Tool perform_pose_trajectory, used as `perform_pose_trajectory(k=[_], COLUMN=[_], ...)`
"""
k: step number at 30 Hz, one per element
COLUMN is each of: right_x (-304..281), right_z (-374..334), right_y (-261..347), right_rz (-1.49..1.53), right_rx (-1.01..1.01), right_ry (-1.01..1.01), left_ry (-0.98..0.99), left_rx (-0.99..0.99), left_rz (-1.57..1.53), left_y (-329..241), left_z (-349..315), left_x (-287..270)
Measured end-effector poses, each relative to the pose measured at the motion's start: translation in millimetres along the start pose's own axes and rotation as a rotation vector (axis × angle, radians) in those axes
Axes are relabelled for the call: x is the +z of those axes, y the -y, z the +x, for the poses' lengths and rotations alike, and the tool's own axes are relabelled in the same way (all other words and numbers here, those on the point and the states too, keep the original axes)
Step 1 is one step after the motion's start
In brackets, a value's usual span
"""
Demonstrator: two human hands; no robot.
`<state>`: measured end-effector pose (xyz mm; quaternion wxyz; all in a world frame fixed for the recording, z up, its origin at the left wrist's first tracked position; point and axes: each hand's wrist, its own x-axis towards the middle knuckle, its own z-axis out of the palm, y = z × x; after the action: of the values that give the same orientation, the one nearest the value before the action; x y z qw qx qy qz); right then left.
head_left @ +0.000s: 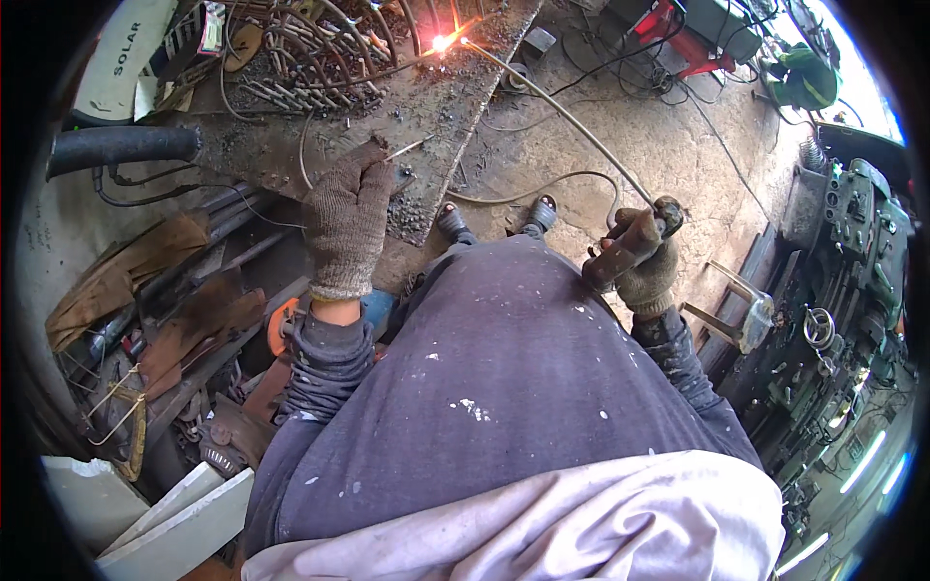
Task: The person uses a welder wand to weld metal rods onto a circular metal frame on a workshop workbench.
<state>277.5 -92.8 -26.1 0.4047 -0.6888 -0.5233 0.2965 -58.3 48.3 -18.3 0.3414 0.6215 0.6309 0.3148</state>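
Note:
My right hand (647, 266), in a knitted work glove, is closed around the dark handle of an electrode holder (625, 254). A long, straight welding rod (572, 114) runs from it up and left, its tip glowing. Just past that tip, a bright orange-white spark (442, 44) burns against curved metal bars (363, 44) on the worktable. My gloved left hand (347, 223) is raised over the table's near edge, its fingers pressed together. A thin pale stick (411, 147) shows at its fingertips; whether the hand grips it is unclear.
Metal bits litter the steel worktable (276, 160). A cable (528, 194) loops across the floor toward my right hand. A red machine (678, 39) stands far right, near a person in green (806, 79). A green lathe-like machine (852, 252) lines the right; scrap (194, 329) fills the lower left.

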Motion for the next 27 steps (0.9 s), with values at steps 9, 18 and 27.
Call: perform_pose_trajectory(k=[9, 18, 27], right_x=[1, 9, 12], right_z=[-12, -15, -19], right_y=[-20, -13, -16], right_rz=[-0.015, -0.091, -0.114], right_rx=[0.131, 0.169, 0.124], right_ry=[0.105, 0.108, 0.043], left_ry=[-0.039, -0.084, -0.119], left_rx=[0.180, 0.295, 0.344], left_rz=[0.139, 0.153, 0.166], left_y=[7, 9, 13], left_z=[2, 2, 2], left_x=[-1, 0, 3])
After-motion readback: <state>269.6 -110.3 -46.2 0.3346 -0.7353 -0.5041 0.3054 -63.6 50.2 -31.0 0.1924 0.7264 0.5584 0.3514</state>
